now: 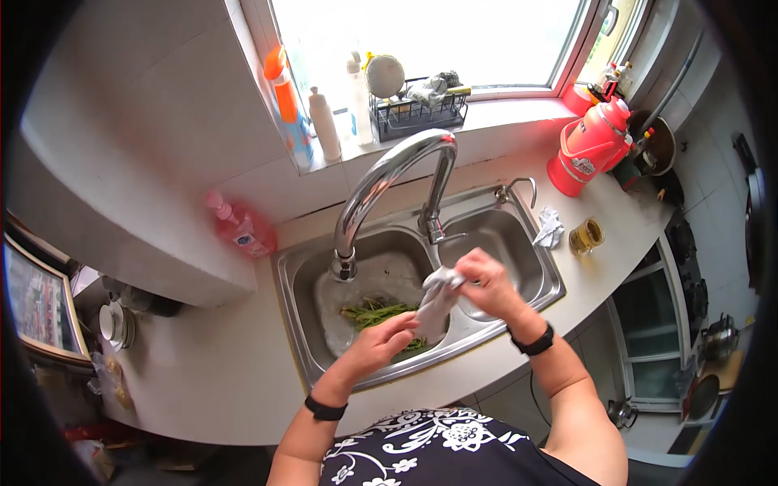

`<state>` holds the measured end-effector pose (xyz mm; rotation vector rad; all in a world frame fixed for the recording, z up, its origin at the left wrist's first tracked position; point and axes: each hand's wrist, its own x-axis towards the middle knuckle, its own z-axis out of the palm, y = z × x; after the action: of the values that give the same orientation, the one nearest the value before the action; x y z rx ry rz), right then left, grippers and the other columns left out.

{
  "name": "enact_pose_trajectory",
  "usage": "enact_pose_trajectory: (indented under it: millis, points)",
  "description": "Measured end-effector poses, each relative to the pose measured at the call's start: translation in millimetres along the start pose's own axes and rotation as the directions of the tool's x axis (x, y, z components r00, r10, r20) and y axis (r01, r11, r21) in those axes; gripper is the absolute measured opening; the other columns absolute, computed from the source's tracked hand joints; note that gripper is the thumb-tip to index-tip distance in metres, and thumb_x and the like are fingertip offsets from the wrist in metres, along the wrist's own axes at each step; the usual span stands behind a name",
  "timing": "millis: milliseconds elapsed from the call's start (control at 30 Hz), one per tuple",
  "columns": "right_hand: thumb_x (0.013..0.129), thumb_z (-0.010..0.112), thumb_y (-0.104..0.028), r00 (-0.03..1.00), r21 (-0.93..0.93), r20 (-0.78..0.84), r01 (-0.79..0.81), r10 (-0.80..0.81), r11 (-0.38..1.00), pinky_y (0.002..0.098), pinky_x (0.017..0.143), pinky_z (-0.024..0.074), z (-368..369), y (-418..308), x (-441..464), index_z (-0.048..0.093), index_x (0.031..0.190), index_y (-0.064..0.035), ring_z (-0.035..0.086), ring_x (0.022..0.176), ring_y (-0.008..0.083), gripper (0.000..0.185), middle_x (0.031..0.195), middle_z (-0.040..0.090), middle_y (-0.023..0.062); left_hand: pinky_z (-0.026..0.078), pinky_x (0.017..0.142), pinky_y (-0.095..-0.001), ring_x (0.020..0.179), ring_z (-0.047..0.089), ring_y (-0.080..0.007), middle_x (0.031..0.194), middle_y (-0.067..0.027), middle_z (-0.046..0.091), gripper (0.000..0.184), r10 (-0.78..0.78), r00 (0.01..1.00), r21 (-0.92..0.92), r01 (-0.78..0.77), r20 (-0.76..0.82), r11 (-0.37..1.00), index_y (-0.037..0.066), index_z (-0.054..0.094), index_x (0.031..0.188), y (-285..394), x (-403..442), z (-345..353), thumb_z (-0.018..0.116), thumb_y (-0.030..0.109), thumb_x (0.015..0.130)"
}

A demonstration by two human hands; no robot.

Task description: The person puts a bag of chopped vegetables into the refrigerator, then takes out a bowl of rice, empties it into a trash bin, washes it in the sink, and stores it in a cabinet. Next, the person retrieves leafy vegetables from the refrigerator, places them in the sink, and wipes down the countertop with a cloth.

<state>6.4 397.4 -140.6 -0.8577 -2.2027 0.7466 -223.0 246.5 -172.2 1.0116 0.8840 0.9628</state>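
Note:
A whitish-grey cloth is stretched above the divider between the two sink basins. My right hand is closed on its bunched upper end. At the lower end, the fingertips of my left hand pinch the cloth's edge. Below my left hand, a bundle of green stalks lies in the water of the left basin, partly hidden by that hand. The chrome faucet arches over this basin.
On the counter to the right stand a red thermos, a glass with yellowish liquid and a crumpled white cloth. A pink bottle is left of the sink. Bottles and a black rack line the windowsill.

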Motion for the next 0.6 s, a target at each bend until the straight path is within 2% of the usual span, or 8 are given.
enact_pose_trajectory:
  millis: [67,133,267,400,467,533,567,600]
  points:
    - [0.077,0.073,-0.005,0.985,0.066,-0.039,-0.166,0.169,0.984,0.025,0.062,0.0483,-37,-2,28,0.068,0.087,-0.0051,0.059,0.07,0.0107,0.011,0.081,0.055,0.0033,0.047,0.095,-0.0293,0.108,0.06,-0.0155,0.121,-0.0092,0.062,0.044,-0.035,0.978,0.24,0.085,-0.204,0.967,-0.001,0.051,0.134,1,-22,-15,0.057,0.022,0.098]
    - [0.083,0.072,-0.009,0.976,0.281,-0.137,-0.123,0.167,0.952,0.0212,0.056,0.0425,-56,7,59,0.067,0.087,-0.0021,0.054,0.066,0.0037,0.009,0.075,0.059,-0.0009,0.048,0.094,-0.0294,0.106,0.062,-0.0162,0.116,-0.0091,0.065,0.04,-0.056,0.955,0.247,0.132,-0.292,0.96,-0.001,0.052,0.132,-7,-49,-29,0.059,0.015,0.096]
    - [0.089,0.07,-0.019,0.963,0.326,-0.098,-0.209,0.253,0.922,0.021,0.058,0.0459,-87,29,133,0.066,0.094,-0.0021,0.055,0.061,0.004,0.018,0.072,0.064,-0.0002,0.049,0.092,-0.0283,0.104,0.063,-0.0152,0.115,-0.0096,0.065,0.037,-0.192,0.887,0.161,0.281,-0.42,0.946,-0.002,0.055,0.127,-31,-99,-44,0.062,0.012,0.094]
    - [0.089,0.069,-0.028,0.86,0.095,-0.395,-0.312,0.324,0.945,0.0267,0.06,0.0516,-69,65,219,0.063,0.101,-0.0032,0.064,0.058,0.0103,0.028,0.077,0.069,0.0048,0.051,0.089,-0.0281,0.099,0.065,-0.0161,0.11,-0.0104,0.067,0.036,-0.237,0.798,0.013,0.292,-0.554,0.956,-0.003,0.056,0.125,-45,-128,-45,0.063,0.009,0.092]
    - [0.085,0.068,-0.04,0.924,-0.128,-0.266,-0.317,0.275,0.94,0.0388,0.079,0.0539,-45,98,250,0.059,0.118,-0.0118,0.068,0.087,0.0276,0.044,0.096,0.068,0.01,0.051,0.088,-0.027,0.1,0.064,-0.0147,0.109,-0.0093,0.068,0.036,-0.236,0.765,-0.019,0.282,-0.599,0.959,-0.003,0.057,0.124,-53,-138,-46,0.065,0.01,0.091]
    - [0.083,0.07,-0.043,0.992,-0.542,-0.097,-0.119,0.079,0.832,0.0418,0.092,0.0499,-19,109,267,0.059,0.12,-0.0119,0.06,0.11,0.0305,0.049,0.118,0.06,0.0121,0.051,0.088,-0.026,0.1,0.063,-0.0133,0.109,-0.0082,0.068,0.036,-0.261,0.712,-0.075,0.282,-0.652,0.956,-0.002,0.059,0.122,-55,-144,-44,0.068,0.012,0.09]
    - [0.08,0.071,-0.045,0.958,-0.585,0.085,-0.174,0.273,0.792,0.0431,0.096,0.0475,-16,109,278,0.059,0.123,-0.012,0.054,0.119,0.0297,0.055,0.132,0.05,0.0144,0.051,0.087,-0.0258,0.099,0.064,-0.0133,0.108,-0.0085,0.068,0.035,-0.231,0.699,-0.051,0.268,-0.677,0.962,-0.003,0.059,0.121,-54,-146,-43,0.068,0.011,0.091]
    - [0.077,0.075,-0.043,0.972,-0.662,0.127,-0.064,0.196,0.746,0.0429,0.094,0.0488,-9,127,285,0.063,0.119,-0.0106,0.057,0.114,0.0316,0.054,0.123,0.057,0.0163,0.051,0.086,-0.0256,0.098,0.064,-0.0133,0.107,-0.0087,0.068,0.034,-0.211,0.679,-0.035,0.264,-0.703,0.964,-0.003,0.059,0.121,-53,-148,-41,0.067,0.011,0.091]
